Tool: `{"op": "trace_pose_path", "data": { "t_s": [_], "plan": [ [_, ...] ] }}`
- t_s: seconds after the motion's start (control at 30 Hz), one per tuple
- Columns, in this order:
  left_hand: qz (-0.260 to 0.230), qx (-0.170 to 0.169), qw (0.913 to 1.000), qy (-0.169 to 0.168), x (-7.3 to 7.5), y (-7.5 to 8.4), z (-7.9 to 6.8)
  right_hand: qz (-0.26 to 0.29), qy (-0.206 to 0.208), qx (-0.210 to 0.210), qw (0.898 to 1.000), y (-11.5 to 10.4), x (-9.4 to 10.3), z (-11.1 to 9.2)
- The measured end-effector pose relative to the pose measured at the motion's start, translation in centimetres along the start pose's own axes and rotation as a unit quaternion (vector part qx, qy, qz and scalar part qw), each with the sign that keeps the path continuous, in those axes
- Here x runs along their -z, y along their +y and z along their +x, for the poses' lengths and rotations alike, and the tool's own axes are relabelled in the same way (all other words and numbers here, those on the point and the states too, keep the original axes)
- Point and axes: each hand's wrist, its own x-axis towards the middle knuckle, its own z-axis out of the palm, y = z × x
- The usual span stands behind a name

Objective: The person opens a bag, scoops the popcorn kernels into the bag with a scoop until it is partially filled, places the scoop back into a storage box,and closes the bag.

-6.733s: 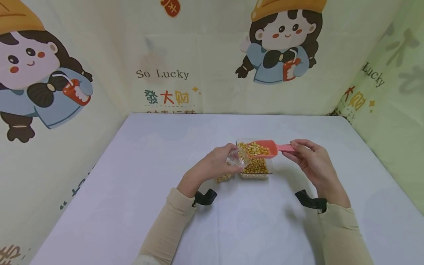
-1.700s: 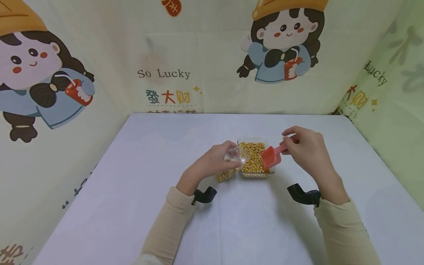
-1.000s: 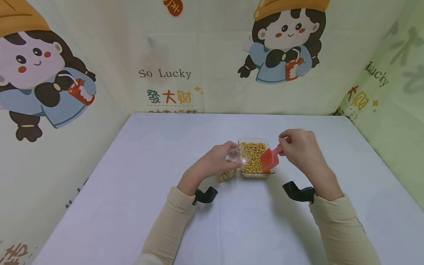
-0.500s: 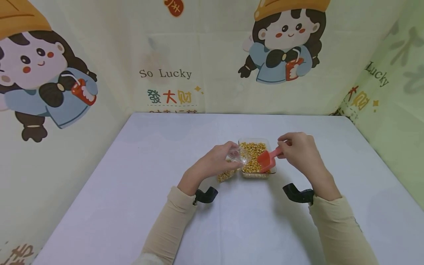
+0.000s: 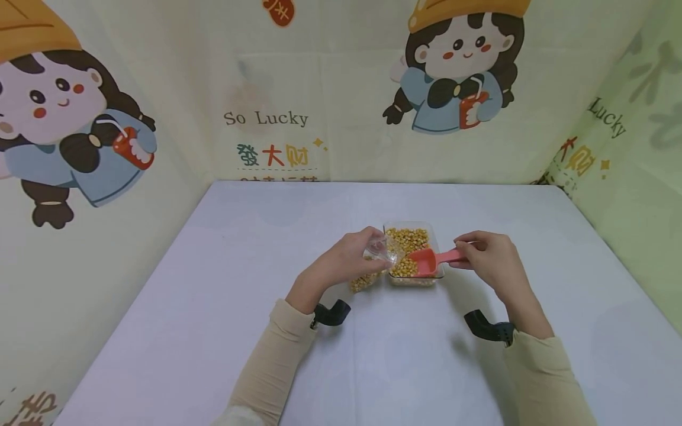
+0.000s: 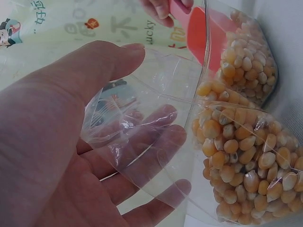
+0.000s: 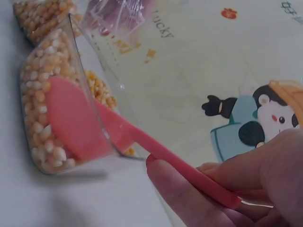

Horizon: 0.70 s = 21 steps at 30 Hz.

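Note:
My left hand (image 5: 346,259) holds the mouth of a clear plastic bag (image 6: 265,163), thumb on one side and fingers spread behind the film. Corn kernels fill the bag's lower part, which rests on the table. Just right of it stands a clear rectangular container (image 5: 414,283) with more corn kernels (image 5: 407,238). A pink scoop (image 5: 426,261) has its head down among those kernels, by the container's right wall. My right hand (image 5: 491,258) pinches the scoop's handle between thumb and fingers. The right wrist view shows the scoop's head (image 7: 73,120) through the wall, pushed into the corn.
A white table (image 5: 256,296) lies under everything. Behind it and at both sides hang pale curtains (image 5: 351,154) printed with cartoon figures and lettering. Black wrist mounts (image 5: 331,313) sit on both forearms.
Earlier the scoop, loaded with corn, was at the bag's mouth. Then it came back tilted over the container; now my right hand is lower and the scoop lies flatter in the kernels. My left hand stays put.

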Motion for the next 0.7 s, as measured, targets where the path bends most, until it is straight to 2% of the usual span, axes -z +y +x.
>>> {"op": "trace_pose_path", "data": {
  "t_s": [0.1,0.27,0.47,0.7],
  "plan": [
    [-0.003,0.000,1.0000,-0.002,0.0,0.0,0.0,0.034,-0.008,-0.009,0.999,0.6,-0.1,0.2],
    [-0.008,0.003,1.0000,0.000,0.0,0.0,0.0,0.057,-0.010,-0.023,0.998,1.6,-0.5,0.7],
    [-0.015,0.007,0.9999,0.003,-0.2,0.0,0.1,0.083,-0.012,-0.015,0.996,2.4,-0.7,1.1],
    [-0.021,0.011,0.9997,0.001,-0.4,0.2,0.1,0.140,-0.046,-0.023,0.989,2.8,-0.1,1.0]
  ]
}}
